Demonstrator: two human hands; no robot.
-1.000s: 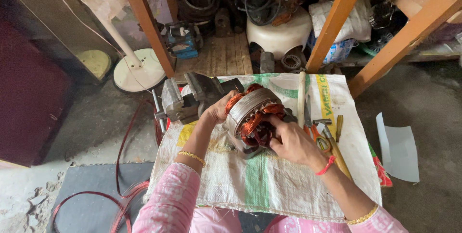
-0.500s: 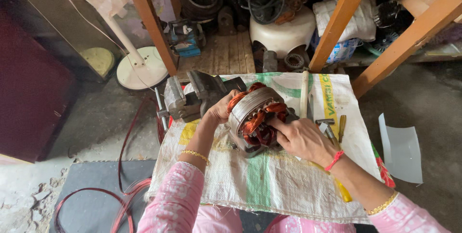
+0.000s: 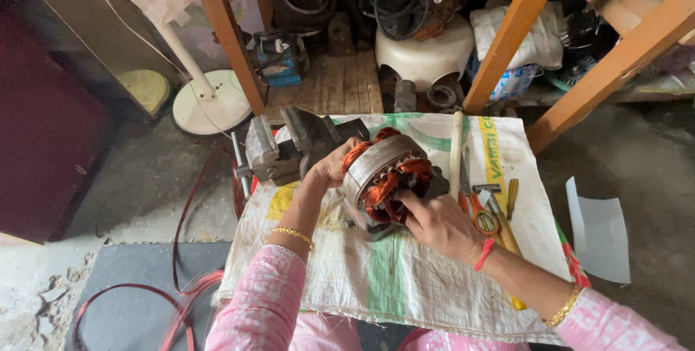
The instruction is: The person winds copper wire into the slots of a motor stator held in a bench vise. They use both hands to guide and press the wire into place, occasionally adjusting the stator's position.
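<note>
Woven sack (image 3: 405,278) spread over the floor, white with green and yellow stripes, everything sits on it. Bench vise (image 3: 289,149) at its far left corner, just beside my left wrist. Motor stator (image 3: 384,177), steel ring with copper windings, stands tilted on the sack's middle, open end facing me.

My left hand (image 3: 329,170) grips the stator's outer left rim, fingers wrapped on the steel, steadying it. My right hand (image 3: 438,224) is at the open face, fingers (image 3: 405,202) curled narrow into the copper coils, pinching at the winding; can't tell exactly which strand.

Tools lie just right of the stator: a long pale handle (image 3: 456,152), a hammer (image 3: 496,210), orange-handled scissors (image 3: 478,213), a small yellow-handled tool (image 3: 511,197). Red wire loops (image 3: 181,293) on the floor, left.

Doing it well, I judge: keep the left grip firm so the ring doesn't roll, work coils with fingertip pressure only, don't drag wire across slot edges or the enamel scrapes. Keep the loose sleeve clear of the windings.
</note>
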